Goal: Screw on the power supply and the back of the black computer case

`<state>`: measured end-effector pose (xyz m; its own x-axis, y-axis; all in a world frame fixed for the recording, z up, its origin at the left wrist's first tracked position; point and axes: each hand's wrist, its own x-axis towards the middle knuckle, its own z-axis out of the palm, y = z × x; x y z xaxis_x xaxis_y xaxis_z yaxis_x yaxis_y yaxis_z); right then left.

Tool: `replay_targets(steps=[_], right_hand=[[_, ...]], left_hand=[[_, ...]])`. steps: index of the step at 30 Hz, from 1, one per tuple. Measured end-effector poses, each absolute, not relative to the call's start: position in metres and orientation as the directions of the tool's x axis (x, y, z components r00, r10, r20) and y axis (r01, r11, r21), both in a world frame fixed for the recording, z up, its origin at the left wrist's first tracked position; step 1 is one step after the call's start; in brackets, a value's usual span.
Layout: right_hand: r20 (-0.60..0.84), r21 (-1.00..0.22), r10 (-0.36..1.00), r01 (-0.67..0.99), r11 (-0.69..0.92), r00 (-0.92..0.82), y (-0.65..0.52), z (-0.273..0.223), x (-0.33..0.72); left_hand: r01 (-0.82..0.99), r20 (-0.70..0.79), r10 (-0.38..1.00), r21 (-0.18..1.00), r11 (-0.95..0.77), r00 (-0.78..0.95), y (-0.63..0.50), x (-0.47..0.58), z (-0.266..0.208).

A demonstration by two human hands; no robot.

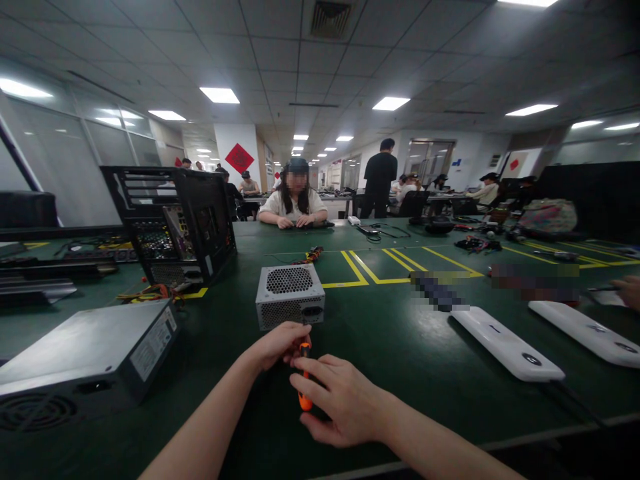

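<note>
An orange and black screwdriver (305, 401) points away from me, its tip out of sight among my fingers. My right hand (347, 400) has its fingers over the handle, with the thumb below. Close to the front end of the screwdriver, my left hand (280, 347) is closed with curled fingers; what they pinch is hidden. Just beyond both hands sits a grey computer power supply (290, 312), with a honeycomb vent on top and a socket on its near face. Whether the fingers touch it I cannot tell.
A larger metal power supply (85, 353) lies at left, before an open black computer case (200, 227). White devices (505, 343) lie at right on the green table (400, 373). A person (295, 200) sits opposite. Another person's hand (627, 290) shows at the right edge.
</note>
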<state>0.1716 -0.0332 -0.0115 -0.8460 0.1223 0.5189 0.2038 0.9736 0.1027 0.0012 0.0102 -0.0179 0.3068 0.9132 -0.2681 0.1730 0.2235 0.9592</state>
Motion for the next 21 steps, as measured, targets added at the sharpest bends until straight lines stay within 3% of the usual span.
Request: replay_targets(steps=[5, 13, 17, 21], right_hand=[[0.479, 0.145, 0.121, 0.214, 0.966, -0.87, -0.036, -0.009, 0.171], [0.619, 0.092, 0.133, 0.239, 0.967, -0.774, -0.032, -0.018, 0.171], [0.555, 0.054, 0.165, 0.233, 0.971, -0.816, -0.033, -0.013, 0.172], [0.491, 0.108, 0.143, 0.222, 0.969, -0.859, -0.036, -0.007, 0.172]], left_hand=[[0.153, -0.272, 0.908, 0.96, 0.234, 0.318, 0.012, 0.0, -0.019], [0.152, -0.256, 0.91, 0.964, 0.217, 0.325, 0.007, 0.0, -0.013], [0.119, -0.267, 0.902, 0.963, 0.24, 0.339, 0.009, -0.001, -0.015], [0.137, -0.28, 0.902, 0.959, 0.248, 0.328, 0.011, -0.001, -0.018]])
